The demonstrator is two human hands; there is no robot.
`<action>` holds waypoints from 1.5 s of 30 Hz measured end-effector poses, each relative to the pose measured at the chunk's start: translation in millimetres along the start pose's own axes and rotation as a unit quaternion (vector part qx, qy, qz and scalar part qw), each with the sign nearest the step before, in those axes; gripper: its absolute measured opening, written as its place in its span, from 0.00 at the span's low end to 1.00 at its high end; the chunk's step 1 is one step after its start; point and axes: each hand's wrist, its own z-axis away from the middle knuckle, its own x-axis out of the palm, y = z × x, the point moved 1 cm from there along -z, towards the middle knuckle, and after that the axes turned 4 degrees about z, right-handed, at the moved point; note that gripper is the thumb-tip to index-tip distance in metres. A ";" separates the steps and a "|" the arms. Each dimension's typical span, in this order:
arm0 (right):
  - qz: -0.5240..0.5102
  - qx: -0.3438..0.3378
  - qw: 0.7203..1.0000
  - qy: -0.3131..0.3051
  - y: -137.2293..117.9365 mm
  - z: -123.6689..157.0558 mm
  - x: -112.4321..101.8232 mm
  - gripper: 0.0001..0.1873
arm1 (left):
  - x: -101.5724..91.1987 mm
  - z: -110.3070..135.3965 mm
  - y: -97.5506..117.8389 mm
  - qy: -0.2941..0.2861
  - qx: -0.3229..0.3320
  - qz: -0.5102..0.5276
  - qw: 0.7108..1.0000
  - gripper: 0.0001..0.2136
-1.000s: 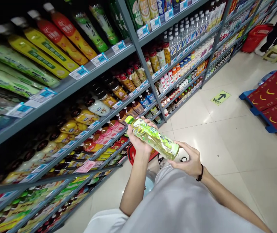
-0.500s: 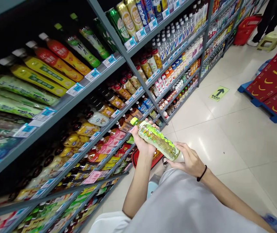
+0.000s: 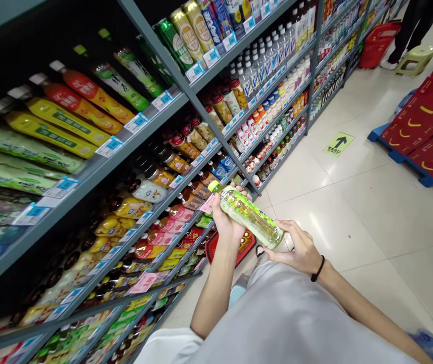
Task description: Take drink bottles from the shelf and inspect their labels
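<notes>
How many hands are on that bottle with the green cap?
2. The left hand wraps the bottle near its cap; the right hand holds its base end. Parts of the fingers are hidden, but both hands show.

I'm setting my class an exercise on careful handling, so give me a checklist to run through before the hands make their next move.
1. Left hand wrapped around the bottle near its cap end: ok.
2. Right hand on the bottle's base end, fingers and thumb on opposite sides: ok.
3. Green cap on the bottle: ok.
4. Seal under the cap intact: cannot tell, too small to see.
5. Label facing the camera squarely: not ok, it is turned partly away.
6. Black wristband clear of the bottle: ok.
</notes>
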 end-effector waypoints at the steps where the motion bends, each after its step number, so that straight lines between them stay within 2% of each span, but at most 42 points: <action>1: -0.004 0.008 1.000 0.001 0.7 0.3 -1.3 0.37 | 1.4 -1.1 -2.0 0.001 -0.003 -0.006 1.000 0.16; 8: -0.111 0.119 0.987 0.008 1.4 3.0 -9.2 0.34 | 5.7 -6.0 -13.9 -0.010 -0.028 -0.043 0.999 0.16; 15: -0.115 0.148 0.982 -0.031 1.2 2.3 -2.4 0.33 | 2.6 -9.8 -9.5 -0.011 -0.031 -0.006 0.999 0.15; 17: -0.091 0.134 0.985 -0.056 2.1 1.3 1.1 0.36 | -0.1 -10.9 -6.5 0.006 -0.022 0.008 1.000 0.14; 23: 0.016 0.009 0.997 -0.078 8.1 2.1 13.0 0.41 | -12.3 -8.7 3.7 0.053 0.009 0.024 0.998 0.14; 30: 0.011 -0.066 0.996 -0.052 15.1 3.1 29.5 0.44 | -26.0 -2.4 17.9 0.071 0.047 0.001 0.996 0.16; 34: -0.009 -0.068 0.997 -0.043 14.7 -3.4 32.1 0.42 | -34.2 -0.8 21.5 0.068 0.053 0.001 0.996 0.16; 36: -0.027 -0.041 0.998 -0.039 12.2 -6.4 32.3 0.39 | -37.1 0.0 22.7 0.063 0.055 0.006 0.997 0.16; 40: -0.077 0.061 0.995 -0.035 5.6 -7.1 35.3 0.35 | -38.4 1.4 26.1 0.048 0.048 0.021 0.997 0.18; 43: -0.132 0.131 0.981 -0.057 1.7 -4.9 40.8 0.32 | -37.5 2.0 30.7 0.040 0.050 0.018 0.998 0.18; 45: -0.186 0.183 0.962 -0.075 0.3 -3.8 45.3 0.30 | -37.8 1.7 34.2 0.037 0.055 0.017 0.998 0.19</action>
